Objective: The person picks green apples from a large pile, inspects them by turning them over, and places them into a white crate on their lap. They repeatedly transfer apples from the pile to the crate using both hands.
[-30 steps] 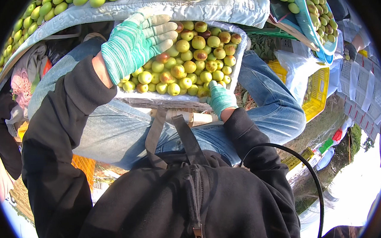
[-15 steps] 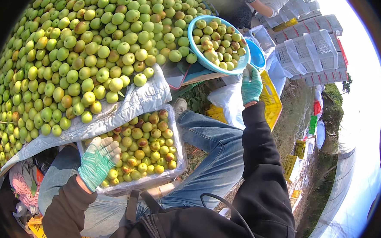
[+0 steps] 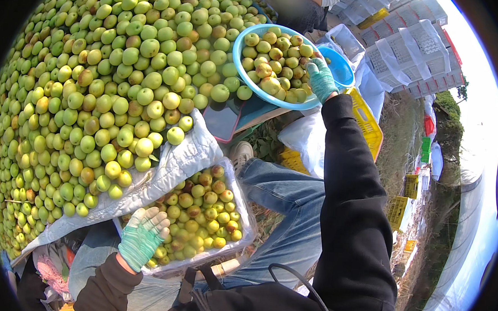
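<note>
My left hand (image 3: 141, 238), in a green knit glove, rests on the near left corner of a clear plastic tray (image 3: 247, 216) full of small green and brown fruits, which lies across my lap. My right hand (image 3: 322, 78), also gloved in green, reaches far forward and grips the near rim of a blue bowl (image 3: 240, 58) filled with the same yellowish-green fruits. The bowl sits at the right edge of a big heap of green fruits (image 3: 111, 92) spread on a white sheet (image 3: 188, 155).
Another person's dark sleeve (image 3: 301, 9) shows beyond the bowl. A second blue bowl (image 3: 339, 65) sits behind the first. White crates (image 3: 412, 51) are stacked at the top right, yellow crates (image 3: 367, 118) stand to the right, and my jeans-clad legs (image 3: 292, 197) stretch forward.
My right hand has gone from beside the lap tray up to the blue bowl and now grips its rim. My left hand has stayed on the tray. My head has turned towards the heap.
</note>
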`<state>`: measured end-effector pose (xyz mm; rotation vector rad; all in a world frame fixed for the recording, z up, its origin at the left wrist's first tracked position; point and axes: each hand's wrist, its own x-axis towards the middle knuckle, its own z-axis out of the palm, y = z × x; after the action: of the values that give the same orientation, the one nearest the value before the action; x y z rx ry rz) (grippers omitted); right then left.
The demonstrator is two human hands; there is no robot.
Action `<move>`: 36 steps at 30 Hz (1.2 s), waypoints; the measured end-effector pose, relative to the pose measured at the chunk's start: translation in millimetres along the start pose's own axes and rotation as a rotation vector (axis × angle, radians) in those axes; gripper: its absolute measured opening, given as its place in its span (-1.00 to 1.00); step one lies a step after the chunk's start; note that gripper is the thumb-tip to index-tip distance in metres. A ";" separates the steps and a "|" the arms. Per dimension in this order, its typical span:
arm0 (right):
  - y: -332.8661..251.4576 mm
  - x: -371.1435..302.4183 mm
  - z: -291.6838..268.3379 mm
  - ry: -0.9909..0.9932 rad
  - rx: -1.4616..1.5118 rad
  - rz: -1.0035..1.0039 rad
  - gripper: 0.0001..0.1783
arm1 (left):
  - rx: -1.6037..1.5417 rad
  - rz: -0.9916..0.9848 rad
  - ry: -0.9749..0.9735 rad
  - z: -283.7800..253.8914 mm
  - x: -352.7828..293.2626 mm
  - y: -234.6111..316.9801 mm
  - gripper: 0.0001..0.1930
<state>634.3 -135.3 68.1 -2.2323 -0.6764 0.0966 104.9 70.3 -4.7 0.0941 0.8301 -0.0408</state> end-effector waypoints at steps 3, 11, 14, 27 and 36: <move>-6.1 -3.4 -10.5 0.114 0.466 0.112 -0.71 | -0.001 -0.008 0.013 0.3 0.9 -1.3 -0.60; 4.9 22.1 -36.9 0.449 0.711 0.385 -0.51 | 0.007 -0.007 0.062 3.4 0.8 -0.6 -0.63; 12.7 28.2 -30.6 0.446 0.495 0.322 -0.50 | -0.006 -0.019 0.070 2.0 1.2 -0.5 -0.63; -1.2 -1.5 29.0 0.012 -0.727 0.173 -0.59 | -0.031 -0.070 0.027 -2.5 -1.7 -5.3 -0.64; -3.4 23.1 21.8 -0.366 -0.174 0.374 -0.32 | -0.044 -0.139 0.009 -12.9 -1.4 -14.7 -0.61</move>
<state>646.5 -107.3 58.9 -2.5152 -0.4581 0.6680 93.3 57.0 -13.4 -0.0048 0.8455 -0.1527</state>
